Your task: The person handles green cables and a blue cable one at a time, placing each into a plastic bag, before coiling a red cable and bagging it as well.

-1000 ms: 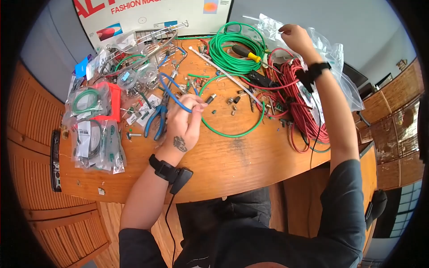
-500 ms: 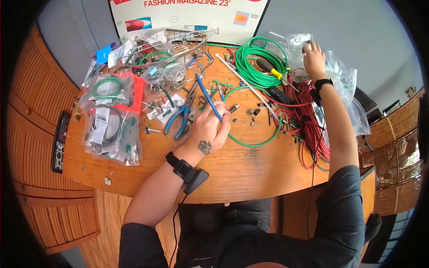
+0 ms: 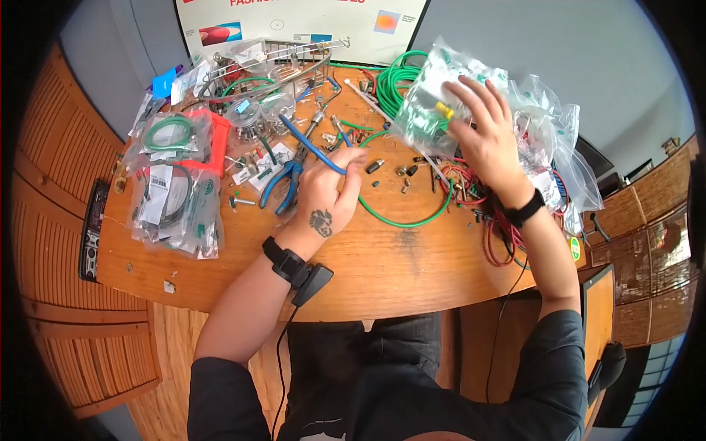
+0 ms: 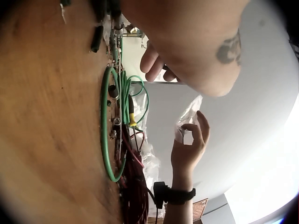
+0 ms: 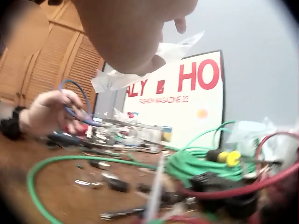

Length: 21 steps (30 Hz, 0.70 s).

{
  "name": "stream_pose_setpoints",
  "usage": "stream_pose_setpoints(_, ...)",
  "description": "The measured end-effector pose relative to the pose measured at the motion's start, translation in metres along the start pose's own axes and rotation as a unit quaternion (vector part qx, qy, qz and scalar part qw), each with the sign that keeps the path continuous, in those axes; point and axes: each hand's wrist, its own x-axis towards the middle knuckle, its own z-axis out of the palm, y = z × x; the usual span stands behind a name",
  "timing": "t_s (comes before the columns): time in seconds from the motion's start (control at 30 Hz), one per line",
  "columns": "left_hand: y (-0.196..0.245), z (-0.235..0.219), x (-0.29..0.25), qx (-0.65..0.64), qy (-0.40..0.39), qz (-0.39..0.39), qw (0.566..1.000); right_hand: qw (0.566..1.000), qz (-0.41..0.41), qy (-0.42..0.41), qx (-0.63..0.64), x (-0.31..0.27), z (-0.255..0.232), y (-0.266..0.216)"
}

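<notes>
In the head view, my left hand (image 3: pixel 327 191) pinches a short blue cable (image 3: pixel 312 148) over the middle of the table. Blue-handled long-nose pliers (image 3: pixel 283 187) lie just left of that hand. My right hand (image 3: pixel 485 143) holds a clear plastic bag (image 3: pixel 434 92) by its near edge, fingers spread over it. The bag hangs over the green cable coil (image 3: pixel 393 92) and a screwdriver, whose yellow collar (image 3: pixel 444 110) shows through the plastic. From the left wrist, the bag (image 4: pixel 188 116) appears raised above the table between thumb and fingers.
Red cable bundles (image 3: pixel 507 239) and more clear bags (image 3: pixel 577 162) occupy the right side. Small connectors (image 3: pixel 403 170) lie scattered mid-table. At left are bagged cables (image 3: pixel 173 206), a red bin (image 3: pixel 218 140), round clear containers (image 3: pixel 243 112) and a wire rack (image 3: pixel 309 50).
My right hand has come back from the far right pile, bringing a clear plastic bag leftward and nearer over the green coil. The left hand keeps the blue cable, which now tilts further left.
</notes>
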Motion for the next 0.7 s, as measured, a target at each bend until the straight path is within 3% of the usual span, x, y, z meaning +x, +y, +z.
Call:
stream_pose_setpoints(0.07, 0.004, -0.007, 0.002, -0.077, -0.021, -0.075, 0.994, 0.999, -0.015, 0.006, 0.033, 0.002, -0.011, -0.025)
stream_pose_setpoints(0.17, 0.006, -0.016, 0.009, -0.138, -0.031, -0.045, 0.989, 0.997, -0.04, 0.024, 0.068, 0.001, -0.021, -0.049)
stream_pose_setpoints(0.3, 0.011, -0.01, 0.011, -0.081, -0.035, 0.016, 0.996, 0.991, -0.079, 0.048, 0.099, -0.003, -0.009, -0.069)
stream_pose_setpoints(0.37, 0.011, -0.007, 0.008, -0.09, -0.025, -0.016, 0.995, 0.991, -0.079, 0.021, 0.109, -0.005, -0.009, -0.069)
stream_pose_setpoints(0.43, 0.009, -0.005, 0.007, -0.086, 0.001, -0.04, 0.995, 0.983, -0.005, 0.091, 0.16, -0.011, 0.001, -0.065)
stream_pose_setpoints(0.5, 0.008, -0.006, 0.007, -0.08, -0.005, -0.044, 0.996, 0.983, -0.015, 0.103, 0.153, -0.022, 0.017, -0.063)
stream_pose_setpoints(0.53, 0.008, -0.006, 0.007, -0.075, -0.011, -0.047, 0.996, 0.931, 0.082, 0.134, 0.33, -0.029, 0.029, -0.067)
stream_pose_setpoints(0.6, 0.008, -0.005, 0.007, -0.077, -0.007, -0.053, 0.996, 0.728, 0.229, 0.14, 0.631, -0.034, 0.033, -0.072)
stream_pose_setpoints(0.63, 0.008, -0.005, 0.006, -0.08, -0.003, -0.057, 0.995, 0.727, 0.231, 0.139, 0.632, -0.032, 0.03, -0.075)
stream_pose_setpoints(0.7, 0.007, -0.003, 0.006, -0.084, 0.001, -0.058, 0.995, 0.473, 0.333, 0.109, 0.808, -0.025, 0.026, -0.082)
